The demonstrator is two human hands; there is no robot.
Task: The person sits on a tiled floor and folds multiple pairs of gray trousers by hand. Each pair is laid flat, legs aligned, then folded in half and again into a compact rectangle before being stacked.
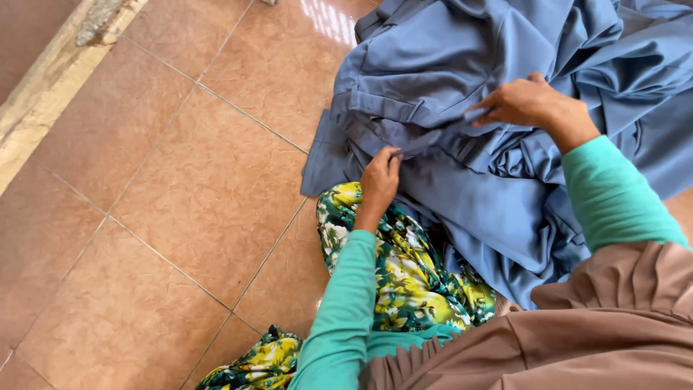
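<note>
Both hands are working on the heap of blue-grey fabric that is filling the upper right of the frame and spilling over the person's lap. Left hand, near the centre, is pinching a folded edge of the cloth with its fingers closed on it. Right hand, further up and to the right, is pressing down with its fingers curled around another fold of the same piece. The two hands are sitting apart, with a stitched band of the garment running between them.

To do this well, as I judge it, the hands should be keeping the band taut between them, so the layers are lying flat and the seam is staying easy to follow; a loose grip would be letting the slippery cloth bunch.

Under the fabric, a green and yellow floral cloth is covering the knee, and brown tiled floor is taking up the left half of the frame.
</note>
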